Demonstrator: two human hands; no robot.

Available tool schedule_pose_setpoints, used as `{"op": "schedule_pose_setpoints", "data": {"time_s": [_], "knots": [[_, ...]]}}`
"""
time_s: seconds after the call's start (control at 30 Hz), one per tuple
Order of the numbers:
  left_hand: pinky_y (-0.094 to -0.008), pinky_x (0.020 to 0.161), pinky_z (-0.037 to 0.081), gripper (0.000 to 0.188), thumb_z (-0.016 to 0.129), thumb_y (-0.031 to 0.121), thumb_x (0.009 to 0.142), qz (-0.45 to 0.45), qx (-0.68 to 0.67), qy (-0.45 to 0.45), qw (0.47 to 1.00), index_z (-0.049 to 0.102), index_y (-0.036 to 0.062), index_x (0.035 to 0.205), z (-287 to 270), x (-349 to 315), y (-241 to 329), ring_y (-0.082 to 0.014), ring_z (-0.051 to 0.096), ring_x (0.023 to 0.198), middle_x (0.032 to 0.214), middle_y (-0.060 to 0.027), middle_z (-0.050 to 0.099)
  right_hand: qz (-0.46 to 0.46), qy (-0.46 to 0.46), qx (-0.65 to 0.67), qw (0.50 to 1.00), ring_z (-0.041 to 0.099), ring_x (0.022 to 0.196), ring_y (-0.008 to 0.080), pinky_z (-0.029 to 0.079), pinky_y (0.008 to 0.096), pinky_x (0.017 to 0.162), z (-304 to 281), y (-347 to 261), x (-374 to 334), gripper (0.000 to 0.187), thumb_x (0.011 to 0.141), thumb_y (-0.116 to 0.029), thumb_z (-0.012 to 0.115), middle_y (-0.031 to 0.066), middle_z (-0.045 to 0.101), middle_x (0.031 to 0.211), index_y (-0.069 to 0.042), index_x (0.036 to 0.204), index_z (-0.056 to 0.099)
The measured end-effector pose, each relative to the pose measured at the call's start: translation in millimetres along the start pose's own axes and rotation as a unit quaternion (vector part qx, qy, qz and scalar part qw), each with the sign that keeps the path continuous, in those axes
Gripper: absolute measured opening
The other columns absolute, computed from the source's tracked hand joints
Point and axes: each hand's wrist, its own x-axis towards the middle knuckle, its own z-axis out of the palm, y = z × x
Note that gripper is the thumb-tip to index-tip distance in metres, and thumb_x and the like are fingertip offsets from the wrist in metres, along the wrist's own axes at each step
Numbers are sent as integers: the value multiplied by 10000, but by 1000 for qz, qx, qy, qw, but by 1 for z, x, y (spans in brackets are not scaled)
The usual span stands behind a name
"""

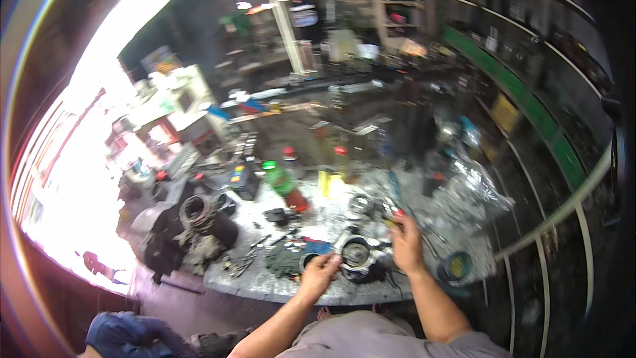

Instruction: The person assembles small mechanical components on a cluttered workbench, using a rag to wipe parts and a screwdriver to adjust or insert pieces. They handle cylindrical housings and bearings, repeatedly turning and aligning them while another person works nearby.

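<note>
On the metal-topped workbench, right in front of me, lies a round metal housing point(356, 252) with a ringed opening, like a motor or pump part. My left hand point(320, 276) grips its left edge between thumb and fingers. My right hand point(406, 244) is raised just right of the housing, its fingers closed around a small object with a red end point(399, 213); blur hides its exact kind. Behind the housing sits another round metal part point(361, 205). A dark crumpled cloth point(283, 262) lies left of my left hand.
A green-capped bottle of red liquid point(289, 189) and a yellow container point(324, 183) stand farther back. Dirty cylindrical parts point(205, 215) crowd the left. At right are clear plastic wrapping point(467, 182) and a round tub point(456, 266). Another person's blue-clad leg point(126, 337) shows lower left.
</note>
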Motion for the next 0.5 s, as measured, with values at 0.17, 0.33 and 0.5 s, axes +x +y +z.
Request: {"op": "schedule_pose_setpoints", "data": {"time_s": [0.17,0.33,0.5], "knots": [[-420,1122,536,722,789,496,1028,60,100,-44,992,627,-16,1510,5,-9,23,-290,694,1252,1464,-232,662,-1,50,133,990,691,979,194,601,344,836,-9,24,-18,255,1085,48,548,147,662,1209,42,1325,635],[-399,1178,464,1011,814,523,999,26,9,-101,994,312,39,1731,25,-7,33,-296,561,1443,1593,-232,553,-7,59,170,984,649,813,161,570,332,782,-14,65,-16,200,1126,-29,536,112,640,1092,21,1316,573],[-354,1078,489,1039,830,508,985,0,-160,-149,976,275,91,1758,40,9,29,-231,597,1352,1564,-162,576,-4,56,169,984,608,857,148,560,323,793,-13,81,-7,189,1143,-76,553,73,609,1091,6,1310,584]]}}
